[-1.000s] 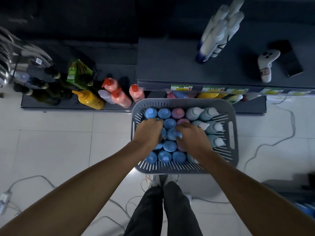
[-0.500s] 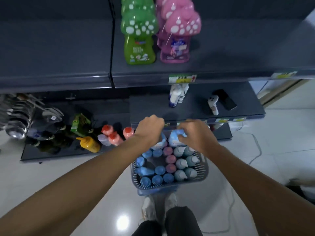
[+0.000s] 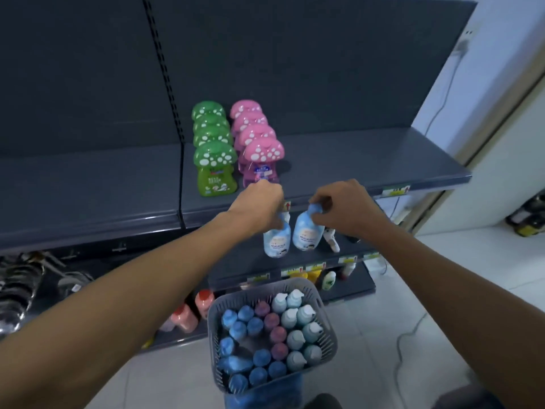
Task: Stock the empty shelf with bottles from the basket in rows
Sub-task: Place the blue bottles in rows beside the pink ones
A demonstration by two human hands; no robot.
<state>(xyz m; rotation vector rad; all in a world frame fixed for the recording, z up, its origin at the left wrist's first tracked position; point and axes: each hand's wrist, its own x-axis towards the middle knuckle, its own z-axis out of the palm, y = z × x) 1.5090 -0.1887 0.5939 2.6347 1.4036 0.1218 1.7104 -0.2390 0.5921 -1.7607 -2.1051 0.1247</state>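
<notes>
My left hand grips a light blue bottle by its cap. My right hand holds a second light blue bottle the same way. Both bottles hang side by side just below the front edge of the dark grey shelf. On that shelf stand a row of green mushroom-cap bottles and a row of pink mushroom-cap bottles. The grey basket sits below on the floor, packed with several blue-, pink- and white-capped bottles.
The shelf's right part beside the pink row is bare. A lower shelf holds a white object. Orange-capped bottles stand on the bottom shelf left of the basket. Metal kitchenware hangs at far left. A cable runs across the tiled floor.
Both hands took a blue bottle each out of the basket and lifted them up toward the shelf edge. The view tilted upward from the basket to the shelf.
</notes>
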